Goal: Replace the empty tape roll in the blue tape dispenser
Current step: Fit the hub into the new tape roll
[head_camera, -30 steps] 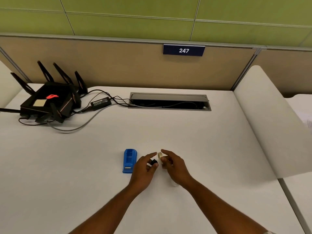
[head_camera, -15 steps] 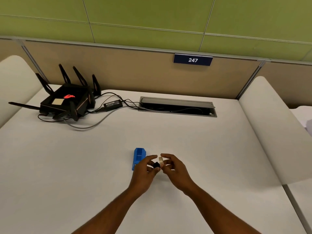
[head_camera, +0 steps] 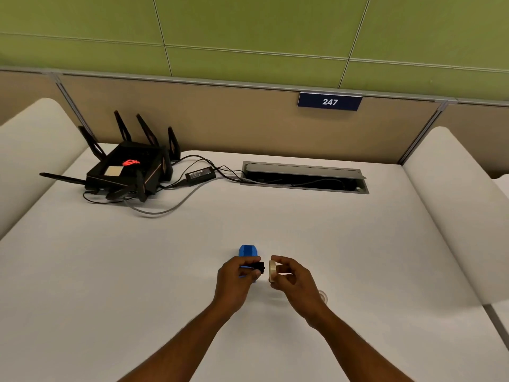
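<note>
The blue tape dispenser [head_camera: 248, 251] lies on the white desk, partly hidden behind my left hand [head_camera: 236, 279]. That hand pinches a small black spindle [head_camera: 259, 267] between thumb and fingers. My right hand [head_camera: 293, 282] holds a pale tape roll [head_camera: 272, 271] on edge, a small gap to the right of the spindle. A clear ring, seemingly an empty roll [head_camera: 322, 297], lies on the desk just right of my right wrist.
A black router [head_camera: 129, 172] with antennas, its power brick [head_camera: 200, 173] and cables sit at the back left. An open cable tray [head_camera: 303, 179] is set into the desk at the back. Padded white dividers [head_camera: 454, 205] flank both desk sides.
The black spindle and the tape roll, touching half a second ago, are now a little apart. The view has shifted, so the hands sit lower and the dispenser is more hidden.
</note>
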The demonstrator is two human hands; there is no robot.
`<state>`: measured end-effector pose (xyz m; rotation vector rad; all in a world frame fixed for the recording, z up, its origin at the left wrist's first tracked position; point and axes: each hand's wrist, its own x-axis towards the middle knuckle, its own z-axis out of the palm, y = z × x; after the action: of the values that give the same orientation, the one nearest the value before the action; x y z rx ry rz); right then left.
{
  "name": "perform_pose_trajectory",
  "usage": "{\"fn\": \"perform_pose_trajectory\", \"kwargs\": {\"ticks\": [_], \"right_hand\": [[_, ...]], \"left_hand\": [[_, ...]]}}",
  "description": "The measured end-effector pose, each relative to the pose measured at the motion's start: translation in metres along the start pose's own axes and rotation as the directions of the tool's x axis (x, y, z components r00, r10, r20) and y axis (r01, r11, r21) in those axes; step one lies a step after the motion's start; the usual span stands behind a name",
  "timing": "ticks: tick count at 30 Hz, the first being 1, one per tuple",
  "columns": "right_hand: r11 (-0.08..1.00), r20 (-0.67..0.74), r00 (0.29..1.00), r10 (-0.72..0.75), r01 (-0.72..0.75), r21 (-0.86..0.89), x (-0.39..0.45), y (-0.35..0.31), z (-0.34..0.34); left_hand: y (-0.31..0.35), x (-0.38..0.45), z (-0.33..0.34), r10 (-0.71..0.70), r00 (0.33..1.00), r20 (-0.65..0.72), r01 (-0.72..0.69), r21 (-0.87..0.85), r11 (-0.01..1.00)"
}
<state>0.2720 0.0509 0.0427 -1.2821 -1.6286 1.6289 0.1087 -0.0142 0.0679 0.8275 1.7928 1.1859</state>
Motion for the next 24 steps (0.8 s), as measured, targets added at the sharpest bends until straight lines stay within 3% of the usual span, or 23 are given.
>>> {"fn": "perform_pose_trajectory", "kwargs": {"ticks": [24], "right_hand": [[0.999,-0.066,0.997,-0.046,0.045,-0.011,-0.008,-0.019,0.050]], "left_hand": [[0.003,0.003,-0.044,-0.043,0.996,0.077,0.041,0.020,0.999]]}}
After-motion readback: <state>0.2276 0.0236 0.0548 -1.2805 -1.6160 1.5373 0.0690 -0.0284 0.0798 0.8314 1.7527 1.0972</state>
